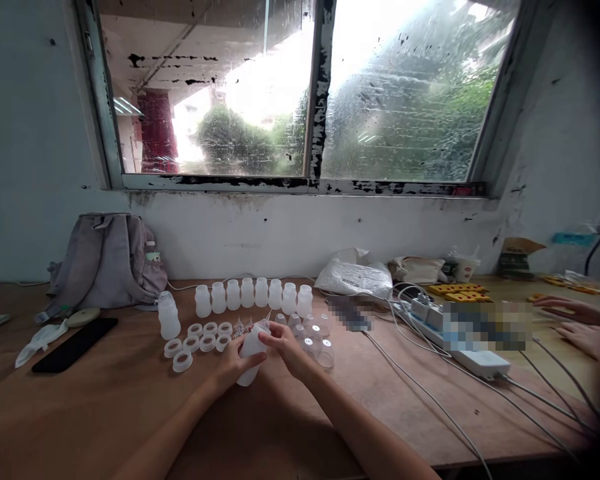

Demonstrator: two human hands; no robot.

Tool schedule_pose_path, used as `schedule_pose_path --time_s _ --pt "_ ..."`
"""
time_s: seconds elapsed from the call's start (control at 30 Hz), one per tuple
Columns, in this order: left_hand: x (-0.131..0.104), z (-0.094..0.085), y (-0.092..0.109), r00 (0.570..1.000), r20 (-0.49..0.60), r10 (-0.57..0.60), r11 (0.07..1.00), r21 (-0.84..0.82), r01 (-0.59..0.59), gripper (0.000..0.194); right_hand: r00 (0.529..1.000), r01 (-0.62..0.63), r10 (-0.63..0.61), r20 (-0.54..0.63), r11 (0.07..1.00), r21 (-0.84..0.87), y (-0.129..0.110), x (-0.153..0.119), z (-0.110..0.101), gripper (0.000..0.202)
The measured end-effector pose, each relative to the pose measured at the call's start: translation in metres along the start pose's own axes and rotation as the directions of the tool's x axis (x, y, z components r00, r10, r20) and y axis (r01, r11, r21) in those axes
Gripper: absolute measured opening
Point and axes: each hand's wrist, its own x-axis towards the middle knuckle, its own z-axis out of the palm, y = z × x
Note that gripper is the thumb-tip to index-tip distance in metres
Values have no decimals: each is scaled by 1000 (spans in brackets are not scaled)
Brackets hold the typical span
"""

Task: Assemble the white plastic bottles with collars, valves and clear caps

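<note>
Translucent white plastic, the bottle (251,357) sits tilted between both hands just above the brown wooden table (130,400), near its front middle. The left hand (233,367) wraps the bottle's lower body from the left, fingers curled closed around it, while the right hand (285,347) pinches at the bottle's top with fingertips drawn close together on the neck. Just behind the hands lie white screw rings (200,337) in loose rows, and to their right a cluster of clear domed caps (315,343). Behind those stands a row of bottles (253,293) upright along the back, with one taller capped bottle (169,317) apart at the left end. Farther left rest a black phone (75,343) and a grey backpack (105,260) against the wall. To the right, a white power strip (473,357) trails cables across the table, and another person's hands (575,323) rest at the far right edge.
</note>
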Motion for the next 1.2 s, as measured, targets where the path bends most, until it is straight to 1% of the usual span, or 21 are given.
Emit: schedule_pose_path --time_s 0.1,0.2,0.27,0.33,0.37,0.4,0.43,0.5,0.57,0.63,0.7,0.77,0.8,0.83,0.87,0.93,0.97,1.0,1.03,1.1,1.2 --pt "-1 0 2 993 -70 100 984 153 -89 35 996 43 -50 -79 996 -83 5 0 3 25" --pt "-3 -1 1 978 -115 175 952 272 -139 36 985 100 -137 -107 950 -296 9 1 2 28" --pt "-3 -2 -3 961 -159 226 920 359 -157 39 967 195 -251 -50 848 -492 8 2 -3 28" --pt "-2 -3 -7 944 -217 248 891 433 -134 41 926 304 -376 36 685 -662 4 3 -11 29" --pt "-1 -5 -10 938 -244 246 883 455 -113 41 904 327 -423 57 601 -729 3 4 -16 30" --pt "0 -6 -11 934 -265 238 880 465 -93 40 890 313 -454 52 523 -792 1 5 -21 29" --pt "1 -7 -12 930 -282 234 879 470 -79 40 884 259 -467 21 452 -854 1 5 -27 27" --pt "3 -10 -13 919 -309 243 878 474 -73 38 887 73 -455 -83 314 -946 4 6 -39 24" --pt "3 -12 -14 913 -324 247 880 471 -71 36 899 -90 -410 -155 175 -980 10 8 -49 23" --pt "4 -13 -16 921 -329 211 899 435 -50 38 919 -161 -353 -177 74 -984 18 9 -56 21" --pt "4 -12 -18 931 -333 149 932 363 -19 44 940 -169 -296 -172 35 -985 23 11 -59 18" --pt "4 -11 -20 933 -343 108 954 300 0 49 945 -150 -286 -162 61 -987 24 11 -57 14" --pt "3 -11 -21 934 -344 100 957 288 3 49 935 -129 -317 -156 103 -986 22 11 -55 14" --pt "3 -11 -21 936 -338 98 957 289 4 47 914 -94 -378 -151 165 -982 19 11 -53 14" --pt "2 -10 -20 940 -325 101 954 299 1 46 876 -43 -458 -152 240 -970 15 10 -50 16" --pt "1 -10 -18 951 -291 110 947 320 -11 45 773 79 -600 -205 412 -908 8 8 -45 21" --pt "0 -10 -17 955 -274 114 945 326 -19 45 733 130 -630 -255 498 -857 5 7 -42 22" --pt "-1 -10 -16 959 -257 121 942 334 -29 45 713 164 -628 -311 582 -797 2 6 -40 23" --pt "-1 -10 -15 961 -243 129 938 344 -39 44 711 182 -600 -365 660 -729 1 6 -38 23" --pt "-2 -10 -14 964 -221 151 927 369 -60 43 737 196 -513 -440 785 -588 1 6 -35 22" --pt "-3 -10 -15 967 -182 178 915 392 -94 44 798 208 -395 -455 889 -407 4 7 -32 23"
